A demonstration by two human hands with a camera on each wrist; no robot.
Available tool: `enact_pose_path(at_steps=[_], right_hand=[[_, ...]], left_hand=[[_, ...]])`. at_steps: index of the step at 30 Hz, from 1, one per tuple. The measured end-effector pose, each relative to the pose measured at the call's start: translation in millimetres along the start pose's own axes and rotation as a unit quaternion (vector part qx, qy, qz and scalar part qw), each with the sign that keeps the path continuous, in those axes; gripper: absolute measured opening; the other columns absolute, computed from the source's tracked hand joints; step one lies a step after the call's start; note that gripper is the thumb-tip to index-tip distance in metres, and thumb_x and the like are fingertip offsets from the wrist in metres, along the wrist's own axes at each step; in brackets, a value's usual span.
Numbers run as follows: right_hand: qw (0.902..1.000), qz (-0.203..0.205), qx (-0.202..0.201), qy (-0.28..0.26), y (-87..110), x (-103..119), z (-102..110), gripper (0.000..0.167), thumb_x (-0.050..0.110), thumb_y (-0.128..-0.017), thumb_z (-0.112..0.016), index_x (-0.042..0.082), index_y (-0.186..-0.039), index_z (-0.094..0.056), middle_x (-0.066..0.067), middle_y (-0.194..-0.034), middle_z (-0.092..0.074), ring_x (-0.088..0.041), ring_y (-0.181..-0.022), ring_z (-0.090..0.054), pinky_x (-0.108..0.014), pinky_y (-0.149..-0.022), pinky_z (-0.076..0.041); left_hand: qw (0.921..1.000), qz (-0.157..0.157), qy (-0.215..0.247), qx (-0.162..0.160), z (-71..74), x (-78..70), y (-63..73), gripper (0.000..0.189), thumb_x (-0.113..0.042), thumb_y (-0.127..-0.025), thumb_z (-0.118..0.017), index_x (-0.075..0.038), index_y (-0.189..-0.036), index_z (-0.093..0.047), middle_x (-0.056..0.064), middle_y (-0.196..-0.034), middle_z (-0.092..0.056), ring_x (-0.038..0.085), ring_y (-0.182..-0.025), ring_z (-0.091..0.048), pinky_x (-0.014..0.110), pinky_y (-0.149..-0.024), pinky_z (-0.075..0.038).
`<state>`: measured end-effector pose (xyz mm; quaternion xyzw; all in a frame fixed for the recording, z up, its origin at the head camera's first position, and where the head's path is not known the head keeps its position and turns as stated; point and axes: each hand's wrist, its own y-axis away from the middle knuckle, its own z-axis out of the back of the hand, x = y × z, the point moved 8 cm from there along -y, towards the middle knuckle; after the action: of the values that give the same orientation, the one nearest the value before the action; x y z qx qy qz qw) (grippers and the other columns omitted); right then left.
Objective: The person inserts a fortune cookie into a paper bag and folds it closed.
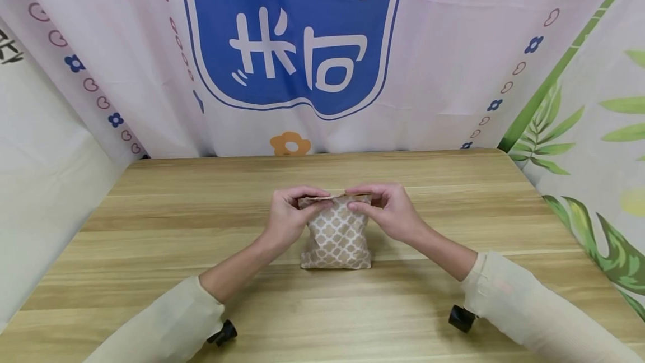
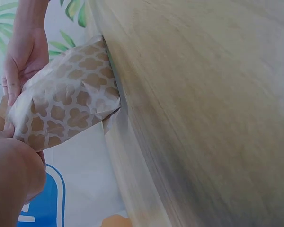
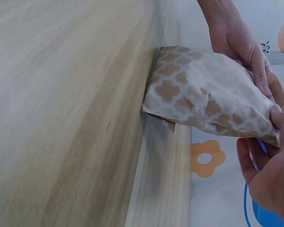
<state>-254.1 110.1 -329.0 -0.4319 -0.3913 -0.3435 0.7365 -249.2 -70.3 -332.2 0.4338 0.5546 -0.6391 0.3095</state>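
Note:
A brown paper bag (image 1: pixel 337 240) with a white lattice pattern stands on the wooden table, its lower part bulging. My left hand (image 1: pixel 292 214) pinches the left side of the bag's top edge, thumb in front and fingers behind. On the other side, my right hand (image 1: pixel 390 212) pinches the top edge the same way. Both wrist views show the bag (image 2: pixel 68 94) resting its base on the table, with the thumbs on its near face. What the bag contains is hidden.
The wooden table (image 1: pixel 151 251) reaches back to a pink-white curtain (image 1: pixel 443 71) with a blue sign print. A leaf-patterned cloth (image 1: pixel 594 184) hangs at the right. Black wrist devices (image 1: pixel 461 318) sit under the sleeves.

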Motion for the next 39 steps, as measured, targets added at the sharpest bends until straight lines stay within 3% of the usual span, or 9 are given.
enact_pose_path(at_steps=[4, 8, 11, 15, 18, 21, 24, 33, 39], right_hand=[[0.9994, -0.031, -0.014, -0.007, 0.4, -4, 3, 0.027, -0.004, -0.09, -0.077, -0.009, -0.116, -0.073, -0.014, -0.105, -0.077, -0.007, -0.054, -0.041, -0.02, -0.048, -0.032], [0.9973, -0.067, -0.029, -0.004, 0.8, -8, 6, 0.024, 0.0, -0.088, -0.08, -0.005, -0.112, -0.076, 0.002, -0.067, -0.063, -0.007, -0.049, -0.029, -0.021, -0.045, -0.024], [0.9953, -0.09, -0.034, -0.015, 0.9, -10, 6, 0.02, 0.0, -0.088, -0.08, -0.007, -0.107, -0.076, 0.006, -0.061, -0.06, -0.006, -0.049, -0.029, -0.021, -0.046, -0.024], [0.9919, -0.114, -0.038, -0.042, 0.5, -13, 6, 0.02, -0.003, -0.087, -0.08, -0.011, -0.105, -0.075, -0.005, -0.084, -0.078, -0.005, -0.053, -0.037, -0.02, -0.049, -0.028], [0.9903, -0.12, -0.039, -0.058, 0.2, -14, 6, 0.021, -0.004, -0.087, -0.079, -0.013, -0.106, -0.074, -0.01, -0.088, -0.078, -0.004, -0.058, -0.051, -0.017, -0.052, -0.036], [0.9884, -0.119, -0.036, -0.087, 0.7, -16, 6, 0.022, -0.006, -0.089, -0.076, -0.015, -0.109, -0.072, -0.005, -0.091, -0.079, -0.006, -0.072, -0.067, -0.018, -0.065, -0.053], [0.9856, -0.116, -0.033, -0.118, 1.8, -17, 5, 0.023, -0.008, -0.092, -0.072, -0.018, -0.113, -0.069, 0.002, -0.09, -0.078, -0.008, -0.08, -0.072, -0.023, -0.078, -0.06], [0.9847, -0.105, -0.053, -0.129, 1.3, -16, 8, 0.021, -0.012, -0.09, -0.071, -0.02, -0.11, -0.068, -0.003, -0.094, -0.08, -0.008, -0.083, -0.074, -0.023, -0.079, -0.061], [0.9867, -0.086, -0.066, -0.121, 0.9, -14, 10, 0.02, -0.015, -0.088, -0.072, -0.02, -0.107, -0.069, -0.02, -0.101, -0.077, -0.009, -0.085, -0.075, -0.025, -0.081, -0.062]], left_hand=[[1.0, -0.003, 0.007, 0.0, -0.9, -0.5, 0.5, 0.014, 0.021, -0.085, -0.071, 0.021, -0.099, -0.07, 0.035, -0.097, -0.071, 0.007, -0.083, -0.075, 0.023, -0.074, -0.062], [1.0, -0.005, 0.007, 0.002, -1.3, -0.8, 0.6, 0.014, 0.021, -0.085, -0.072, 0.021, -0.098, -0.07, 0.036, -0.096, -0.071, 0.007, -0.083, -0.074, 0.022, -0.074, -0.062], [0.9999, -0.004, 0.01, 0.001, -1.3, -0.7, 0.7, 0.014, 0.022, -0.084, -0.072, 0.022, -0.098, -0.069, 0.036, -0.096, -0.071, 0.007, -0.083, -0.074, 0.022, -0.074, -0.062], [0.9998, -0.006, 0.016, 0.002, -1.9, -1.4, 0.9, 0.015, 0.022, -0.084, -0.072, 0.022, -0.098, -0.069, 0.037, -0.096, -0.07, 0.007, -0.083, -0.074, 0.022, -0.075, -0.062], [0.9998, -0.008, 0.018, 0.0, -1.9, -1.6, 0.8, 0.015, 0.022, -0.083, -0.072, 0.022, -0.098, -0.069, 0.038, -0.096, -0.07, 0.007, -0.083, -0.074, 0.023, -0.076, -0.062], [0.9998, -0.01, 0.018, -0.005, -0.6, -1.0, 0.1, 0.015, 0.023, -0.083, -0.072, 0.023, -0.097, -0.069, 0.037, -0.095, -0.07, 0.007, -0.083, -0.075, 0.023, -0.076, -0.062], [0.9998, -0.013, 0.012, -0.01, 1.2, -0.3, -0.6, 0.014, 0.023, -0.082, -0.072, 0.022, -0.096, -0.069, 0.034, -0.094, -0.072, 0.007, -0.083, -0.074, 0.023, -0.075, -0.062], [0.9998, -0.013, 0.01, -0.014, 4.1, 2.7, -1.0, 0.012, 0.022, -0.083, -0.072, 0.021, -0.095, -0.07, 0.013, -0.09, -0.078, 0.008, -0.082, -0.074, 0.022, -0.073, -0.062], [0.9998, -0.016, -0.003, -0.015, 3.4, 2.0, -1.7, 0.011, 0.021, -0.083, -0.073, 0.021, -0.094, -0.071, 0.029, -0.091, -0.074, 0.007, -0.081, -0.073, 0.02, -0.072, -0.061]])
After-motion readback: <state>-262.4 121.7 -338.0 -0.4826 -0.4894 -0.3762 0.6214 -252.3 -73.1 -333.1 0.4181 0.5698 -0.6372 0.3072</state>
